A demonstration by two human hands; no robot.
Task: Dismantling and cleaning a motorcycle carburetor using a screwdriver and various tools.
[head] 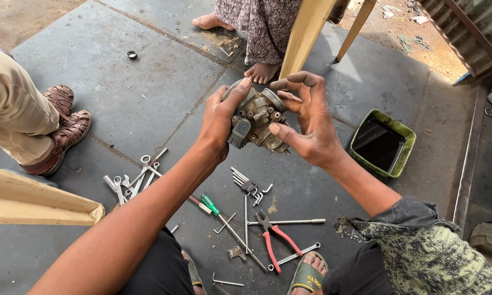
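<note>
The person's left hand [220,121] and right hand [307,121] hold a grimy grey metal carburettor [256,121] up between them, above the dark stone floor [147,98]; the left grip is closed on its near-left side, thumb laid over the top, while the right grip clasps the other side with thumb beneath and the upper fingers curled loosely over the round cap (some of them lifted clear of the metal).

Free floor lies to the left and upper left of the hands, out to a seam in the slabs; straight ahead it is tighter, where another person's bare feet [262,71] and a tan chair leg [306,35] stand just beyond the carburettor. To the right sits a green rectangular tray of dark liquid [382,143], near the right wrist but apart from it.

Below the hands the floor is strewn with tools: a bunch of silver spanners [134,180]; a set of hex keys [249,186]; a green-handled screwdriver [210,205]; red-handled pliers [273,235]; a long steel rod [287,222]. At far left a second seated person's brown woven sandals [63,131] rest on the floor, well apart from the hands.
</note>
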